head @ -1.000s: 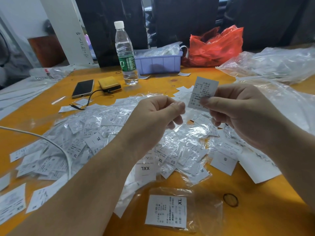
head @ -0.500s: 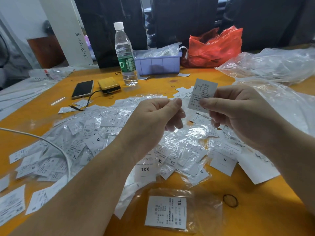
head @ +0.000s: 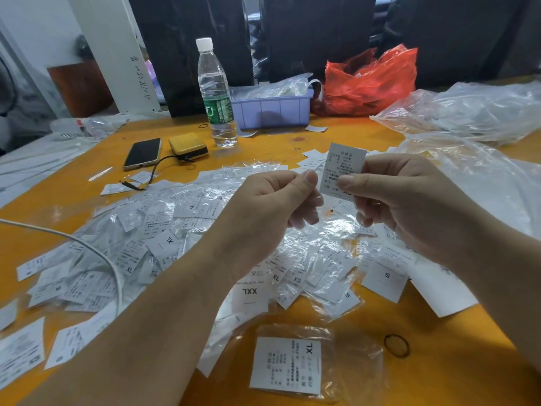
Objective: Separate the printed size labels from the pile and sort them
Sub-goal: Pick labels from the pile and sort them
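Right hand [head: 409, 206] pinches a small white printed paper label [head: 343, 171] between thumb and forefinger, held upright above the pile. Left hand [head: 272, 206] is curled, thumb tip touching the label's left edge; can't tell whether it grips anything. Loose heap of white size labels and clear plastic sleeves [head: 181, 230] covers the orange table [head: 439, 376] under both hands. XL label in a clear bag [head: 288, 366] lies alone at the near edge, black rubber band [head: 396, 345] just right of it.
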{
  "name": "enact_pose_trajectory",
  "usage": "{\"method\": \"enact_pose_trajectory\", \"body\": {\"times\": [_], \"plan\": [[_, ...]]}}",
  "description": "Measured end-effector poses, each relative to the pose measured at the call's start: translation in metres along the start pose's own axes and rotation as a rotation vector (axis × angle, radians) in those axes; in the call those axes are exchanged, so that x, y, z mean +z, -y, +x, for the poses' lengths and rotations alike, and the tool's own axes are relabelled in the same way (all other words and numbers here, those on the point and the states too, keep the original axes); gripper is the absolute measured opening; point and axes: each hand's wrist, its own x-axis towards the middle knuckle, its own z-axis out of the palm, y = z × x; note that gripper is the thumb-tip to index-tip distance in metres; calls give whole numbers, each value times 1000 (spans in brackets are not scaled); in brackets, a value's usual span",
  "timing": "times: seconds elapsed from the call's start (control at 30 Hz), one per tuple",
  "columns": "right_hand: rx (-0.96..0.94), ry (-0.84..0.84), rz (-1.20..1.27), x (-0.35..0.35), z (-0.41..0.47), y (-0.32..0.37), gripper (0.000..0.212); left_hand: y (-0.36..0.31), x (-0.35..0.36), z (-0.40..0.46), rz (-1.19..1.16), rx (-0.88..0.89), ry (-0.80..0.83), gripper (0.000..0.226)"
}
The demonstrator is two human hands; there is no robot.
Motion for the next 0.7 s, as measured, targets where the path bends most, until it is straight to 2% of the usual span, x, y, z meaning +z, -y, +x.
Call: {"method": "enact_pose_trajectory", "body": {"times": [0.13, 0.2, 0.27, 0.43, 0.7], "plan": [[23, 32, 24, 0, 0, -1, 27, 2, 0, 0, 53, 3, 36, 30], [16, 20, 13, 0, 0, 0, 20, 3, -1, -1, 71, 6, 36, 27], [-5, -33, 6, -1, 0, 2, 12, 3, -2, -1, 70, 15, 22, 26], [-36, -192, -9, -11, 2, 8, 14, 3, -4, 0, 68, 35, -2, 24], [16, -52, 20, -5, 2, 3, 10, 2, -4, -1, 73, 38, 20, 22]]}}
